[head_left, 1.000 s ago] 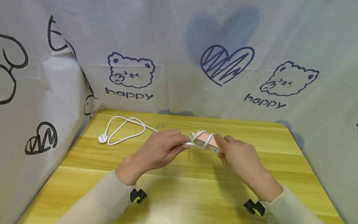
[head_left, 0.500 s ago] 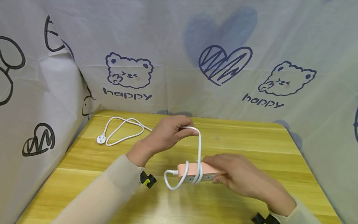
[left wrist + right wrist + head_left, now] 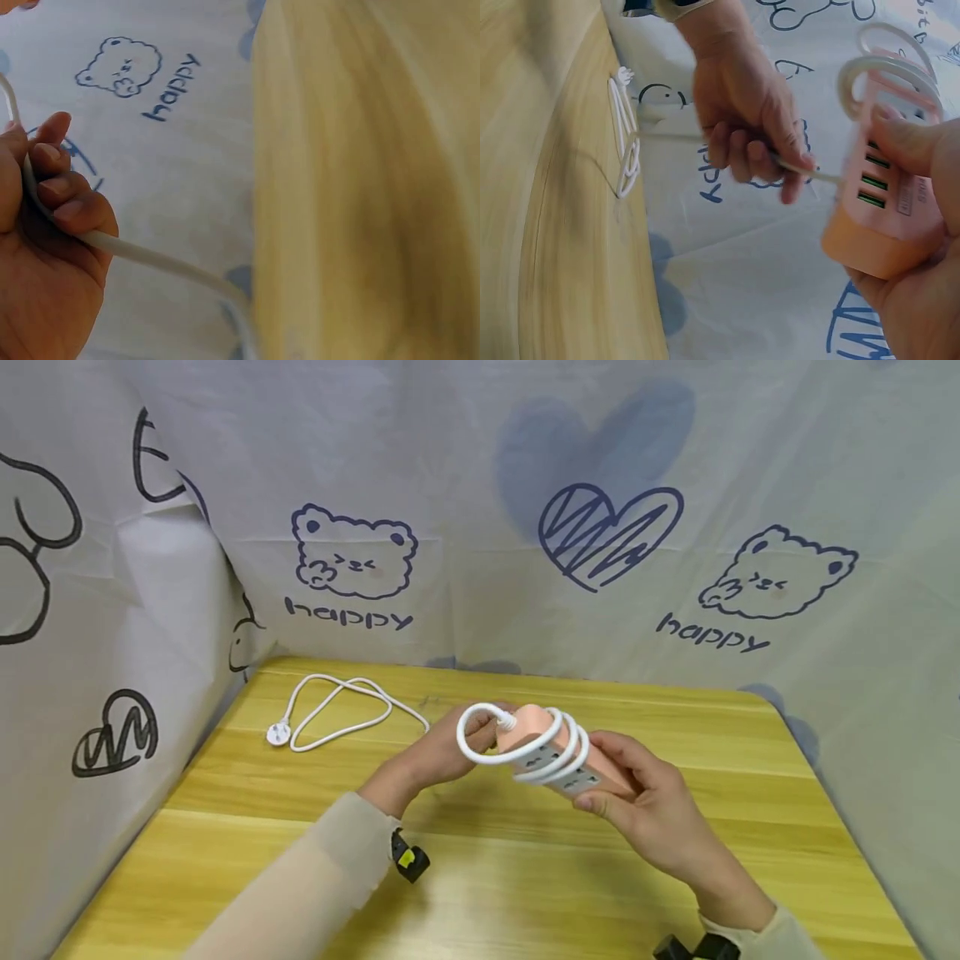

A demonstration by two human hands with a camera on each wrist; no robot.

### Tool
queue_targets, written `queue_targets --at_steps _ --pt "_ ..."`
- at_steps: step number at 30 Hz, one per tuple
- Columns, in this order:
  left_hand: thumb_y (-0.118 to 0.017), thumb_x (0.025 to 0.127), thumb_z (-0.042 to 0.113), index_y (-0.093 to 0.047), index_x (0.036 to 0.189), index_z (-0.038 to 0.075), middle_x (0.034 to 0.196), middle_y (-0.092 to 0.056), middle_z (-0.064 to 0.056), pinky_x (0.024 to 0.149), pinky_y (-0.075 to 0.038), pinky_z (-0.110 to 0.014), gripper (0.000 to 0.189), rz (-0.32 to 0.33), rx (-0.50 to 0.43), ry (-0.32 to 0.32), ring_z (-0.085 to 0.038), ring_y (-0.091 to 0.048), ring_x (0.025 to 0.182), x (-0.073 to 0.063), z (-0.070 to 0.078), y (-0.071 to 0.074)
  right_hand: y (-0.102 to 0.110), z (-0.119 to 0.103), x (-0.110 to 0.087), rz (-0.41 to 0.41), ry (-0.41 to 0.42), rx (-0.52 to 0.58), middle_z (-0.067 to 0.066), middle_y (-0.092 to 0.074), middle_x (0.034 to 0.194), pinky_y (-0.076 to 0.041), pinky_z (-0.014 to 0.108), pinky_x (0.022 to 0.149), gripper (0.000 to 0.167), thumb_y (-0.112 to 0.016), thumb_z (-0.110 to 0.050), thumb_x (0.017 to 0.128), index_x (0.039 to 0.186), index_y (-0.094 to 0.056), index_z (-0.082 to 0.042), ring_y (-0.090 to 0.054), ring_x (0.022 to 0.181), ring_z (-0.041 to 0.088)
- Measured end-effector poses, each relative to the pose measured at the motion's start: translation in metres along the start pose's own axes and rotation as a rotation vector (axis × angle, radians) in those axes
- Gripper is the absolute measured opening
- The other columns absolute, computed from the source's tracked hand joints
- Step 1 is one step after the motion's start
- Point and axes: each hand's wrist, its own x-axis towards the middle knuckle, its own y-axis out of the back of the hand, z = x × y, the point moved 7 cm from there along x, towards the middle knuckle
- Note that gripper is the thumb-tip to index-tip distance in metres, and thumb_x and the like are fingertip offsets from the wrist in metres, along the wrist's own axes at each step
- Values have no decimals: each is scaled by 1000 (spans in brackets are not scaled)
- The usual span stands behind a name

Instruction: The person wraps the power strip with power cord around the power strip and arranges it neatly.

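Observation:
A pink power strip (image 3: 606, 768) with white socket faces is held up over the table in my right hand (image 3: 660, 806), thumb on one side and fingers on the other. Its white cord (image 3: 480, 758) loops out from the end and winds several turns around the body. Behind that end, partly hidden by it, my left hand (image 3: 442, 752) grips the cord; in the left wrist view its fingers (image 3: 71, 199) curl round it. USB ports (image 3: 874, 180) show on the strip's end in the right wrist view. The plug (image 3: 278, 732) lies on the table at the far left.
Loose cord (image 3: 341, 727) lies in a crossed loop near the back left of the wooden table (image 3: 465, 893). A white cloth (image 3: 480, 568) with drawn bears and hearts hangs behind the table and along its sides.
The power strip first came down toward me, then rose again and tilted its socket face to view. My left hand lifted the cord over it and now sits behind the strip.

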Motion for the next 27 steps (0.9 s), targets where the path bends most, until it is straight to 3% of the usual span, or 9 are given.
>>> queue_targets --at_steps 2,4,5,8,12,15,18,23,27 --pt "-40 116 34 -69 132 17 120 -70 -1 95 -52 -37 37 -2 -53 26 -15 -63 109 -1 -6 -8 4 0 2 75 12 12 -2 -71 125 -59 22 82 63 -78 17 83 140 -61 -2 -67 102 11" --pt "-38 116 37 -65 119 15 100 -63 -4 82 -49 -35 35 10 -95 56 -17 -57 89 -3 -13 -15 8 -1 4 157 20 16 -5 -71 124 -58 20 82 64 -78 20 81 139 -60 1 -68 102 10" --pt "-38 116 37 -63 118 15 98 -62 -2 78 -48 -32 33 25 -114 82 -15 -56 87 -4 -16 -18 10 -1 5 194 18 16 -6 -71 124 -58 19 83 64 -77 21 81 139 -60 1 -68 102 10" --pt "-37 116 39 -53 106 13 81 -45 -3 62 -36 -30 32 64 -138 151 -18 -39 68 -11 -24 -24 15 1 9 282 -2 4 -6 -70 124 -59 19 82 63 -76 21 82 140 -59 2 -69 103 11" --pt "-39 116 37 -60 110 14 73 -45 1 59 -35 -28 32 112 39 159 -15 -36 62 -16 -22 -28 22 6 11 383 -57 -41 2 -70 124 -59 17 77 59 -77 17 85 140 -58 4 -69 103 9" --pt "-42 116 34 -64 112 15 69 -44 5 59 -38 -29 28 155 257 119 -12 -39 59 -20 -13 -30 29 11 11 464 -108 -86 14 -71 124 -58 14 76 56 -79 12 87 139 -59 5 -68 101 6" --pt "-46 115 32 -64 108 17 67 -43 8 58 -41 -29 25 184 403 82 -10 -41 58 -26 -5 -32 37 15 12 530 -159 -153 21 -71 125 -56 10 78 54 -81 5 89 139 -60 4 -67 99 3" --pt "-51 113 32 -63 96 19 65 -44 10 53 -37 -26 25 207 510 4 -8 -41 56 -32 8 -33 49 21 15 584 -226 -298 18 -71 125 -49 5 75 55 -83 -6 91 142 -60 -2 -63 97 8" --pt "-58 110 29 -62 89 19 67 -49 10 56 -38 -25 23 207 539 -73 -8 -45 61 -37 18 -31 53 24 19 588 -207 -401 17 -72 123 -46 5 74 55 -83 -10 92 142 -61 -4 -65 95 19"
